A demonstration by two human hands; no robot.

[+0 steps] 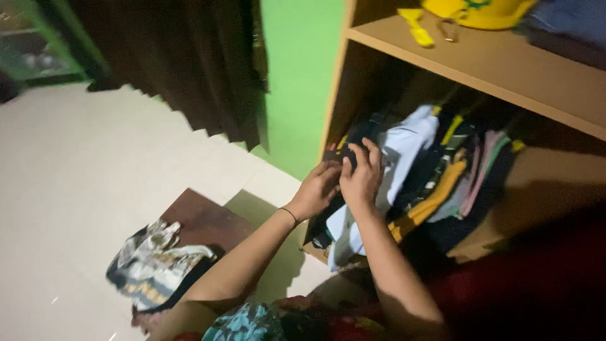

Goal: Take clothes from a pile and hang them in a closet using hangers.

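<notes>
Head view shows both hands at centre frame, pressed side by side into a stack of folded clothes on a wooden shelf. Left hand, a thin dark band at its wrist, curls its fingers around a dark folded garment; right hand clamps the same soft cloth from above. At lower left, a crumpled patterned fabric lies on pale floor tiles.

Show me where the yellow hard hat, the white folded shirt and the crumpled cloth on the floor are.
Yellow hard hat [480,11]: head view, on its rounded shell.
White folded shirt [409,136]: head view, on its upper folded part.
Crumpled cloth [154,265]: head view, on the middle of the heap.
</notes>
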